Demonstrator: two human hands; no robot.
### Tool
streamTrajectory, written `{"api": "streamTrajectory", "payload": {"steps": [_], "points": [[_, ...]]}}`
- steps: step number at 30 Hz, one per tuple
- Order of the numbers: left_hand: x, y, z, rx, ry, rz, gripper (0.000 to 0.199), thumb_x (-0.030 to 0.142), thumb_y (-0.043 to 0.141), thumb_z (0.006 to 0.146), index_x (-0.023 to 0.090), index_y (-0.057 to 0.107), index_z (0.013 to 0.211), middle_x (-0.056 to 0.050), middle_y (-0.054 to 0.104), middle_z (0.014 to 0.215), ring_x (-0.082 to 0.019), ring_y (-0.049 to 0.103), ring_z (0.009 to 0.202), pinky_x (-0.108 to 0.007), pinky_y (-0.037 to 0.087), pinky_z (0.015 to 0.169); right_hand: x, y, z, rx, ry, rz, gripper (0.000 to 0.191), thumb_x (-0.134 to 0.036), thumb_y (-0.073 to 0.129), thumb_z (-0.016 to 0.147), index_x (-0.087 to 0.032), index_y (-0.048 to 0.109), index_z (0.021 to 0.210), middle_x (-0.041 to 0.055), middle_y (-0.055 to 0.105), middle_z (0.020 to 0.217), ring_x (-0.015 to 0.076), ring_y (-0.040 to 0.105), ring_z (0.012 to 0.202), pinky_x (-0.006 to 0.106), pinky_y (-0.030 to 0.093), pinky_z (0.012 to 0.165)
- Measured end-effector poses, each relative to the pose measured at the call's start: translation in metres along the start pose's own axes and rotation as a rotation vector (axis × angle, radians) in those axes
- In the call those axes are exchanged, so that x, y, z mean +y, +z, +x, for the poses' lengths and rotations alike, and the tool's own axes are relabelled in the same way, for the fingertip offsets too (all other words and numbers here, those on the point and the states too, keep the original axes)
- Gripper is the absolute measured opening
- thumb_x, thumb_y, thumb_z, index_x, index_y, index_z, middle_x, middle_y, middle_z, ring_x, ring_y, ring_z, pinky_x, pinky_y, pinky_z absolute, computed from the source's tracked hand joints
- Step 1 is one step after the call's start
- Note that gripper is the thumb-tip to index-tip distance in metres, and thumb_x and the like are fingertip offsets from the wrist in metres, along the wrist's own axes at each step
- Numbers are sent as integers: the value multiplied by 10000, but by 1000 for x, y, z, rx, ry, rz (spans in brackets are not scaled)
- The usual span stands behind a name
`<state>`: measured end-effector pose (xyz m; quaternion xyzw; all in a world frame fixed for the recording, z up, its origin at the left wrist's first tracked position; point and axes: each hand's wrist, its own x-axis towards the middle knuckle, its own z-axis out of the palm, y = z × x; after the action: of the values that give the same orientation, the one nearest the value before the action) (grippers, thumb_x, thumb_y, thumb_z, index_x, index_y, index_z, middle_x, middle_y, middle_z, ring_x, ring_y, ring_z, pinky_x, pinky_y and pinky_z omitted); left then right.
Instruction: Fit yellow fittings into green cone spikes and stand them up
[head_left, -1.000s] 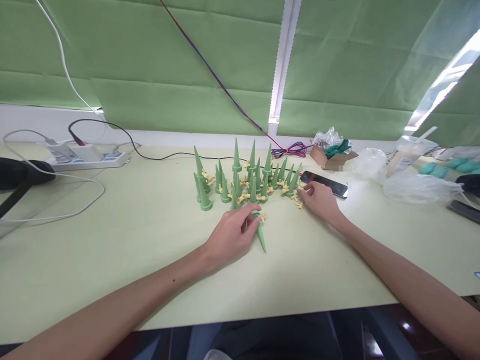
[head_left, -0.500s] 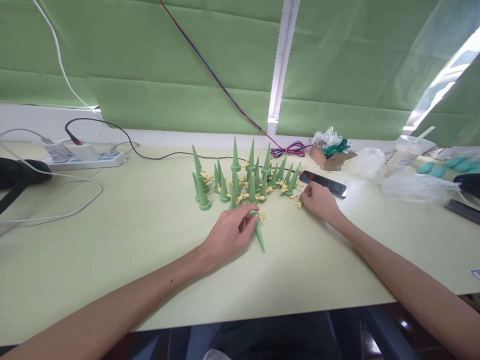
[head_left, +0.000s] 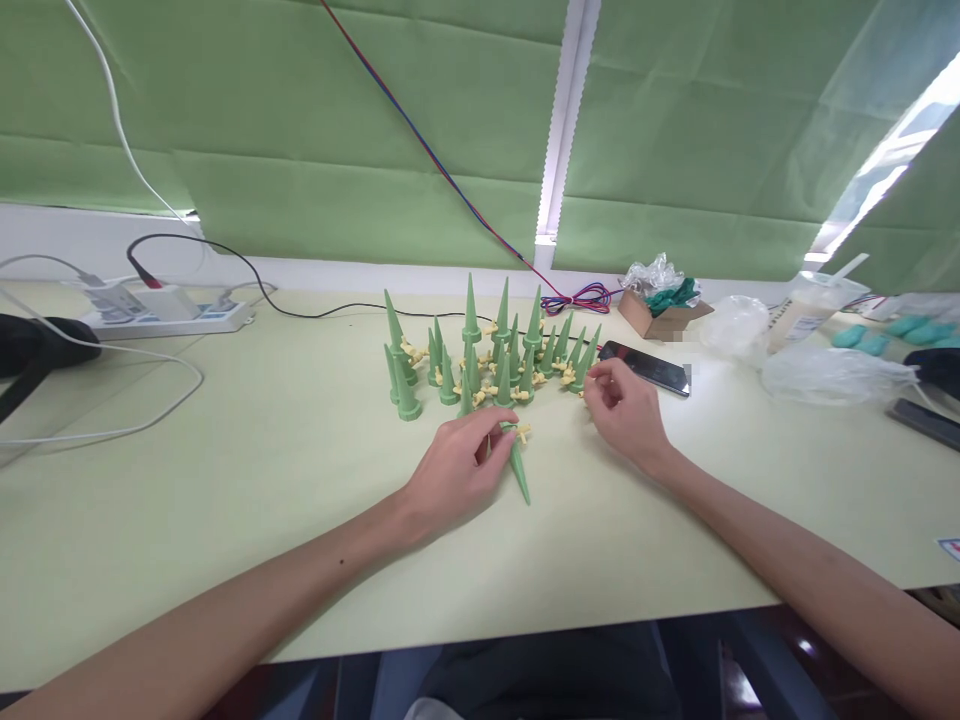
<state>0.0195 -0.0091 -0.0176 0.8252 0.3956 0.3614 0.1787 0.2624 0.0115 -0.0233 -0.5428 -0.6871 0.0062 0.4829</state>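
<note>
My left hand point(head_left: 469, 462) is closed on a green pointed spike point(head_left: 520, 474), whose tip slants down toward the table's front edge. A small yellow branched piece point(head_left: 523, 433) shows at the fingertips, by the spike's wide end. My right hand point(head_left: 626, 412) is pinched just above the table, right of the group; its fingertips hide whatever they hold. A bit of yellow point(head_left: 581, 394) shows beside them. Ahead, several green cone-shaped spikes point(head_left: 407, 402) stand upright on round bases, with yellow branched pieces point(head_left: 414, 352) among them.
A phone point(head_left: 649, 368) lies behind my right hand. Beyond it are a small cardboard box point(head_left: 664, 318), plastic bags point(head_left: 739, 328) and a drink cup point(head_left: 814, 305). A power strip point(head_left: 172, 318) with cables sits at the far left. Coiled red and blue wire point(head_left: 581, 300) lies along the back.
My right hand has shifted left and slightly toward me, now covering the loose yellow pieces that showed by its fingertips. The left hand stays put with the green spike.
</note>
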Motion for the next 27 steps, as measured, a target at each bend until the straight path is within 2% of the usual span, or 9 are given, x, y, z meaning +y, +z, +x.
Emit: {"api": "streamTrajectory", "payload": {"steps": [5,8,16,21,27], "points": [[-1,1,0,-11,46,-13,135,211,551,916,190,636,1019,36,585,680,-78,470,541,-207,377,540,-19,8,-16,-110,-310,67,137,-171,480,937,-182,611,973,25,615,745,120,500,571,250,413,560],[-1,1,-1,-40,71,-15,118,208,564,908,187,646,990,29,583,694,-79,470,547,-206,378,537,-24,9,-20,-158,-408,84,132,-156,480,954,-182,607,975,26,618,742,115,485,556,249,409,560],[-1,1,-2,-103,159,-34,136,268,592,916,168,665,973,11,576,732,-81,466,552,-217,386,546,-19,12,-25,-203,-473,105,80,-241,531,970,-186,583,945,10,620,700,102,463,512,232,378,515],[0,2,-2,-121,199,-30,130,264,582,926,169,669,941,0,576,736,-103,513,616,-225,400,575,-19,14,-27,-209,-514,90,154,-285,530,981,-181,559,872,4,611,677,99,467,525,229,353,512],[4,1,-1,-141,240,3,214,251,503,967,168,651,837,-17,580,739,-122,538,662,-232,403,586,-19,14,-29,-230,-540,70,251,-343,498,996,-188,528,802,-12,574,622,98,462,505,236,306,491]]}}
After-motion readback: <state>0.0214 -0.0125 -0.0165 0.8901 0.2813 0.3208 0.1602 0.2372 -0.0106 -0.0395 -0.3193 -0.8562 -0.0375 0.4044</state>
